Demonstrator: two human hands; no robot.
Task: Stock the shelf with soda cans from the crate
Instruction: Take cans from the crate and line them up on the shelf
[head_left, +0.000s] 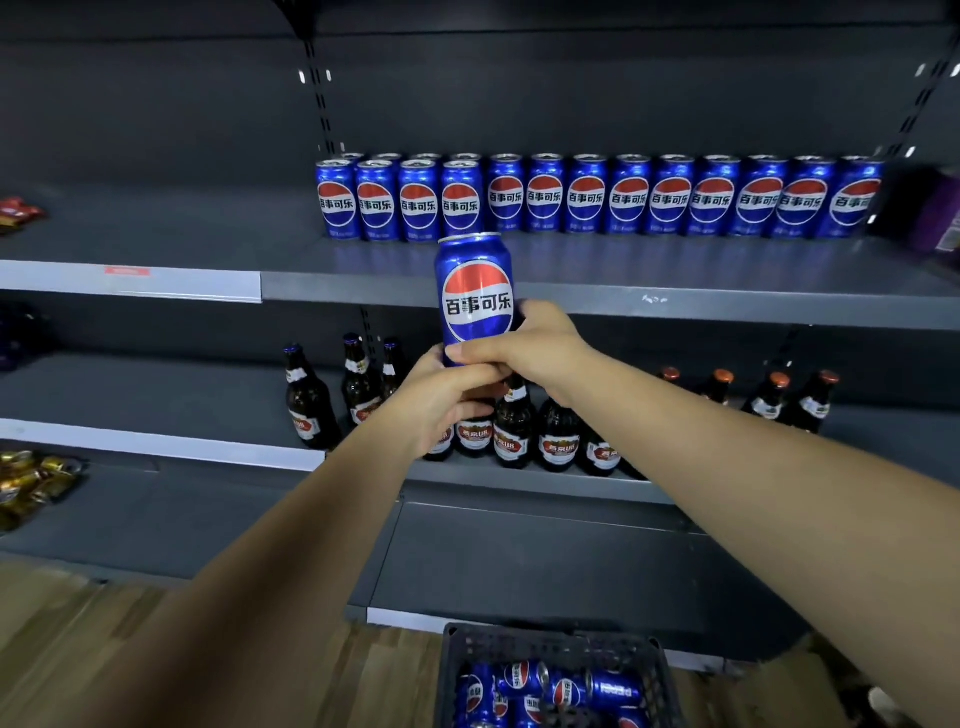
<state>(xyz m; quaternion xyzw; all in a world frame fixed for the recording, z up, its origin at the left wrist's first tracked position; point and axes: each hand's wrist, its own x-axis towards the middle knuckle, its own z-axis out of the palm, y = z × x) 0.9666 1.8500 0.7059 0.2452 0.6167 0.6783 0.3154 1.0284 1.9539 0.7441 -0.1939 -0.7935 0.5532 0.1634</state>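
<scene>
I hold one blue soda can (475, 291) upright in front of the shelf edge, label facing me. My left hand (441, 400) grips its bottom from below and my right hand (530, 348) wraps its lower right side. On the grey shelf (675, 291) behind it stands a long row of the same blue cans (597, 197), with a second row in front at the left end (397, 200). The dark plastic crate (550, 644) at the bottom of the view holds several more cans lying on their sides.
Brown beer bottles (519, 431) stand on the shelf below, under my hands. Snack packets lie at the far left (18, 213) and gold-wrapped items (31, 483) lower left. A purple package (940, 213) sits right of the can row. The floor is wood.
</scene>
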